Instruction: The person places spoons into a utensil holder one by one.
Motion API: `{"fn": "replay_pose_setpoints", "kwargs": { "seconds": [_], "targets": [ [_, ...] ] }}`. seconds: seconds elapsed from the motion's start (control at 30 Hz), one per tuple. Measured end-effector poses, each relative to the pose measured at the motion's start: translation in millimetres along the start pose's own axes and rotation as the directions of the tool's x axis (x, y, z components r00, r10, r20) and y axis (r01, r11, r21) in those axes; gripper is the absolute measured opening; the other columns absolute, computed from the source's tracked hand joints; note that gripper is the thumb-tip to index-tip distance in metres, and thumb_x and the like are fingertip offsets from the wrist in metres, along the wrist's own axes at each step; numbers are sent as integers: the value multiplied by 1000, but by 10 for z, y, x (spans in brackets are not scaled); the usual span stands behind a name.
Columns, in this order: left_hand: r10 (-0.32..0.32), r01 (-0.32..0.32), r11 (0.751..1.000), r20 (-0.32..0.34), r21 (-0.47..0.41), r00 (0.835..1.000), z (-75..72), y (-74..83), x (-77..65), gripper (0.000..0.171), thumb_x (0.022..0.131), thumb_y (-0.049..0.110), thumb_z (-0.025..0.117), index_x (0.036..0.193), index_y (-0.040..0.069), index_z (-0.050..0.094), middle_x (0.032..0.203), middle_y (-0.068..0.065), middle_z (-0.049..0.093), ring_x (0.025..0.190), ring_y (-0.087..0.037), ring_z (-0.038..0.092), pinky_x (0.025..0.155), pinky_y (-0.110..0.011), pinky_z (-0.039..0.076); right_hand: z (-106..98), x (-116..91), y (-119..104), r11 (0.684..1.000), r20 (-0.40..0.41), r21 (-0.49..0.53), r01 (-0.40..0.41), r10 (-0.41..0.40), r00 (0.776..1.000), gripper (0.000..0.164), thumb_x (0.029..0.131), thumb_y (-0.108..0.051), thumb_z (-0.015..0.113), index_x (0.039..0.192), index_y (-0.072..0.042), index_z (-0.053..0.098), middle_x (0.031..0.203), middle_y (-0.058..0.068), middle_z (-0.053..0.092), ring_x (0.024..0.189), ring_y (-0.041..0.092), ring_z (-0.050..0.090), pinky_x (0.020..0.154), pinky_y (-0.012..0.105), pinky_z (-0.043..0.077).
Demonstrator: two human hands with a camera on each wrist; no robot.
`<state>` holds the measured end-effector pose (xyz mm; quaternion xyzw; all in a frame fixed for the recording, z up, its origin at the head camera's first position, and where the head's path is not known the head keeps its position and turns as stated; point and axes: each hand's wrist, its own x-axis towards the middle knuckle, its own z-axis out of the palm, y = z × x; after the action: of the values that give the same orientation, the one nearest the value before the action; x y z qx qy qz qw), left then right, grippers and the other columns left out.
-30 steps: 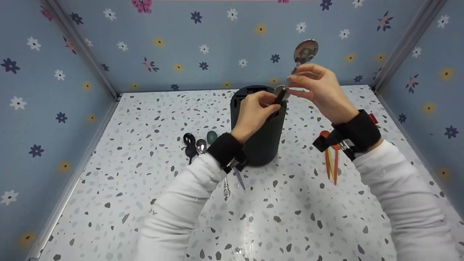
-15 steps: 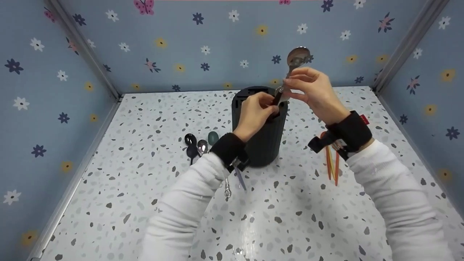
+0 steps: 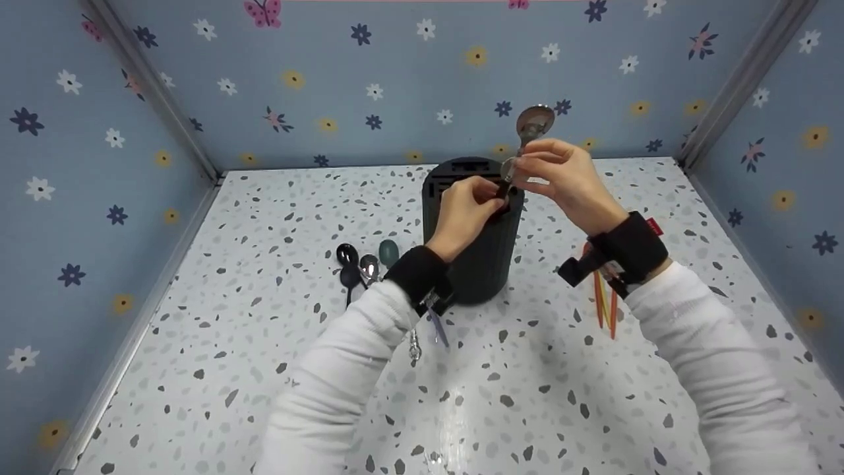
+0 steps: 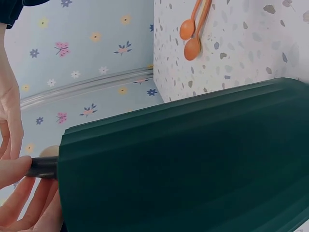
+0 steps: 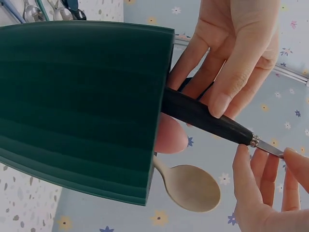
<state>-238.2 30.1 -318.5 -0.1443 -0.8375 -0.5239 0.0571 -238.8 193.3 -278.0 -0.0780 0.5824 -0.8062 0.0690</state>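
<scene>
A large spoon with a silver bowl (image 3: 535, 122) and a black handle (image 5: 207, 116) slants up from the top of a dark green ribbed utensil holder (image 3: 478, 264). The handle's lower end is hidden behind the holder's rim in the right wrist view. My left hand (image 3: 458, 214) pinches the black handle just over the slotted top. Higher up, the fingertips of my right hand (image 3: 564, 181) pinch the spoon's metal neck. Beside the handle, a beige spoon (image 5: 193, 187) sticks out of the holder, its bowl partly behind my fingers in the head view.
Left of the holder lie a black spoon (image 3: 346, 253), a silver spoon (image 3: 369, 266) and a green spoon (image 3: 389, 252), partly under my left sleeve. Orange and yellow utensils (image 3: 599, 303) lie on the right. A flowered wall (image 3: 395, 79) stands behind the speckled table (image 3: 264, 218).
The large spoon has come down and slightly left, its black handle sinking toward the holder's top. My right hand has moved down and left with it; my left hand stays near the rim.
</scene>
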Motion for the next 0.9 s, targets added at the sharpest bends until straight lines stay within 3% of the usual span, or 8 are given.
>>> {"fn": "replay_pose_setpoints", "kwargs": {
  "seconds": [0.4, 0.57, 0.77, 0.9],
  "targets": [
    [-5, 5, 1000, 31, 15, 1000, 15, -49, -3, 20, 86, 6, 61, 106, 2, 65, 100, -11, 67, 90, -17, 63, 75, -18, 51, -91, -3, 192, 998, 51, -61, -30, 33, 998, 20, 88, -3, 58, 107, -3, 53, 104, 9, 56, 97, 20, 55, 103, 40, 40],
    [14, -15, 1000, 41, 16, 999, 19, -63, -17, 22, 87, 6, 61, 108, 3, 65, 102, -10, 67, 91, -17, 63, 76, -18, 51, -158, 32, 267, 993, 42, -104, -56, 60, 997, 15, 88, -3, 57, 103, -3, 56, 102, 8, 58, 94, 19, 58, 98, 33, 45],
    [80, -81, 996, -24, -23, 997, -12, -79, -61, 20, 85, 4, 61, 104, 2, 66, 99, -9, 68, 87, -16, 64, 74, -15, 51, -326, 75, 325, 991, -11, -108, -75, 74, 997, 8, 86, -2, 59, 94, -3, 62, 91, 7, 62, 86, 17, 62, 90, 26, 50],
    [92, -93, 995, -61, -21, 994, -49, -98, -102, 18, 84, 6, 63, 102, 1, 67, 97, -11, 69, 85, -18, 64, 74, -17, 51, -434, 61, 326, 993, -51, -87, -75, 71, 996, 8, 86, -2, 60, 93, -3, 63, 88, 6, 63, 84, 17, 63, 86, 25, 52]
  ]
}}
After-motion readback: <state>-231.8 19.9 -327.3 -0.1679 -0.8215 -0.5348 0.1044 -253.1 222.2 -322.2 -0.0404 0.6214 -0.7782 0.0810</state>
